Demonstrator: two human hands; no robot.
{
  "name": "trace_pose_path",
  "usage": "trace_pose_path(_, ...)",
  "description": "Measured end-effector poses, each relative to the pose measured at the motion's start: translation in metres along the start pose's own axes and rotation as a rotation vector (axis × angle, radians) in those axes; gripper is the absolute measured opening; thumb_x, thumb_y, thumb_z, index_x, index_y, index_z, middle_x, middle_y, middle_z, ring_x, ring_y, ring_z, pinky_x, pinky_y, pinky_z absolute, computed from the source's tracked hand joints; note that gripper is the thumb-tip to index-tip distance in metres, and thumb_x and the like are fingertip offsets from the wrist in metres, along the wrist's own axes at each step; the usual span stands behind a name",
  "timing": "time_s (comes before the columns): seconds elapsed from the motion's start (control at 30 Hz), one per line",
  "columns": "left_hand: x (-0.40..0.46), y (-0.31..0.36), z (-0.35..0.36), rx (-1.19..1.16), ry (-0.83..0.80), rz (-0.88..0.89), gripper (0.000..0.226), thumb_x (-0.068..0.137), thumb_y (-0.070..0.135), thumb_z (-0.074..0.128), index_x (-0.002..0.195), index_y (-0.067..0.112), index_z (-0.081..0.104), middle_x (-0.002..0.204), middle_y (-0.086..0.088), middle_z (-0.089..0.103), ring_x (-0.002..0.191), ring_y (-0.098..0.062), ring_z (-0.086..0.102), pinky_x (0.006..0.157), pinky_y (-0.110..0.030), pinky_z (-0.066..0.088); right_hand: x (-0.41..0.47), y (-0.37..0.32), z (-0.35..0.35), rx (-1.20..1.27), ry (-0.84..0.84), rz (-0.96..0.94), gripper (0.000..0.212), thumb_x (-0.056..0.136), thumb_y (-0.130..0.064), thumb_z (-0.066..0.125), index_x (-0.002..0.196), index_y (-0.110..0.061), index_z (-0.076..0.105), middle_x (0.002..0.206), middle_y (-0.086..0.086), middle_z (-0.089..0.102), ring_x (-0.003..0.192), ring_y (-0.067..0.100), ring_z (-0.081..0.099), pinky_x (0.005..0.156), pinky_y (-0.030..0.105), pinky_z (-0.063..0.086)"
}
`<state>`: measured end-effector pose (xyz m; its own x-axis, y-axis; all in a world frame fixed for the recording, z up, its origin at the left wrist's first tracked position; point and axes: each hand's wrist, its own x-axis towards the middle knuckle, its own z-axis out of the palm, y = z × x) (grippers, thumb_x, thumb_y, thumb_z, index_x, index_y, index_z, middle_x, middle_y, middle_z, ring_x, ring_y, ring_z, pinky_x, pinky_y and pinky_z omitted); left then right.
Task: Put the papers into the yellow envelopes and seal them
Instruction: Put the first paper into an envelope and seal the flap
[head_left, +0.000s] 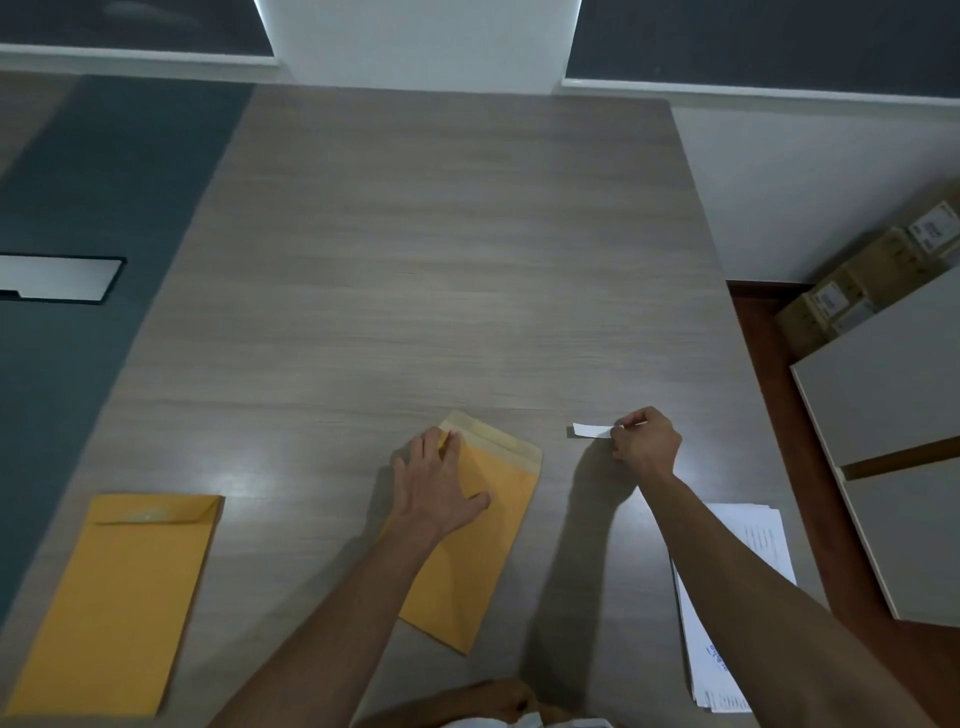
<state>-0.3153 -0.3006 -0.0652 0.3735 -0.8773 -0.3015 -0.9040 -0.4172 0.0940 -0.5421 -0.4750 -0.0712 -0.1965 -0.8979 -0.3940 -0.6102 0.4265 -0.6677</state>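
A yellow envelope (488, 530) lies tilted in the middle of the wooden table (415, 260), its flap open at the far end. My left hand (441, 483) rests flat on the envelope's upper left part, fingers spread. My right hand (644, 441) is off to the right of the envelope and pinches one end of a small white paper strip (592, 431) just above the table. A second yellow envelope (124, 597) with its flap folded down lies at the near left. A stack of white papers (748, 561) lies at the near right, partly under my right forearm.
A dark teal surface (78, 260) with a black-framed white panel (57, 278) borders the table on the left. On the right stand a grey cabinet (893, 395) and cardboard boxes (862, 280) on the floor. A white wall lies beyond the table.
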Motion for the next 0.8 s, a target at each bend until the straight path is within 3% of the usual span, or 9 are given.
trace_pose_path(0.1,-0.004,-0.006,0.002,-0.023,0.025,0.006,0.095,0.069,0.076,0.050,0.146,0.022,0.031,0.138,-0.005,0.032,0.125,-0.026,0.031,0.100,-0.044,0.036,-0.001,0.002,0.002,-0.047,0.041,-0.039,0.013,0.071,-0.007,0.067,0.080,-0.015,0.061,0.091,0.007,0.065,0.078,0.027,0.065,0.077,0.040,0.059)
trace_pose_path(0.23,-0.005,-0.015,0.005,-0.070,0.015,0.022,0.086,0.072,0.068,0.052,0.142,0.021,0.034,0.133,-0.007,0.034,0.121,-0.027,0.033,0.099,-0.040,0.038,-0.039,-0.010,0.002,-0.131,0.102,-0.255,0.025,0.083,-0.006,0.068,0.107,-0.005,0.058,0.111,0.011,0.052,0.089,0.018,0.051,0.082,0.024,0.039)
trace_pose_path(0.37,-0.002,-0.023,0.003,-0.137,0.022,0.060,0.073,0.076,0.057,0.058,0.137,0.020,0.041,0.124,-0.006,0.038,0.115,-0.025,0.037,0.094,-0.037,0.042,-0.079,-0.016,0.031,-0.321,-0.157,-0.549,0.047,0.080,-0.027,0.074,0.121,-0.012,0.057,0.118,0.006,0.056,0.108,0.020,0.053,0.088,0.024,0.041)
trace_pose_path(0.43,0.000,-0.025,0.000,-0.150,0.024,0.070,0.074,0.077,0.055,0.063,0.137,0.020,0.039,0.122,-0.006,0.040,0.113,-0.024,0.039,0.093,-0.035,0.042,-0.089,-0.017,0.046,-0.465,-0.316,-0.586,0.070,0.076,-0.031,0.077,0.137,-0.015,0.046,0.133,0.004,0.052,0.124,0.022,0.043,0.101,0.030,0.038)
trace_pose_path(0.5,0.002,-0.027,-0.002,-0.137,0.039,0.066,0.084,0.077,0.057,0.067,0.142,0.018,0.031,0.126,-0.006,0.041,0.117,-0.025,0.040,0.096,-0.035,0.042,-0.099,-0.019,0.056,-0.529,-0.371,-0.589,0.081,0.074,-0.027,0.077,0.144,-0.019,0.036,0.141,0.002,0.047,0.130,0.022,0.037,0.105,0.031,0.035)
trace_pose_path(0.67,0.005,-0.030,-0.004,-0.035,0.124,0.165,0.099,0.074,0.058,0.073,0.151,0.019,0.023,0.155,-0.006,0.029,0.141,-0.027,0.030,0.110,-0.040,0.034,-0.114,-0.023,0.072,-0.622,-0.242,-0.695,0.067,0.079,-0.015,0.066,0.141,-0.023,0.040,0.130,0.004,0.051,0.119,0.022,0.043,0.100,0.030,0.039)
trace_pose_path(0.8,0.002,-0.032,-0.003,0.021,0.154,0.321,0.079,0.067,0.047,0.083,0.133,0.020,0.051,0.128,-0.001,0.058,0.119,-0.022,0.053,0.092,-0.035,0.047,-0.130,-0.014,0.077,-0.656,-0.240,-0.780,0.054,0.086,-0.003,0.056,0.136,-0.021,0.044,0.123,0.002,0.049,0.115,0.020,0.042,0.093,0.028,0.042)
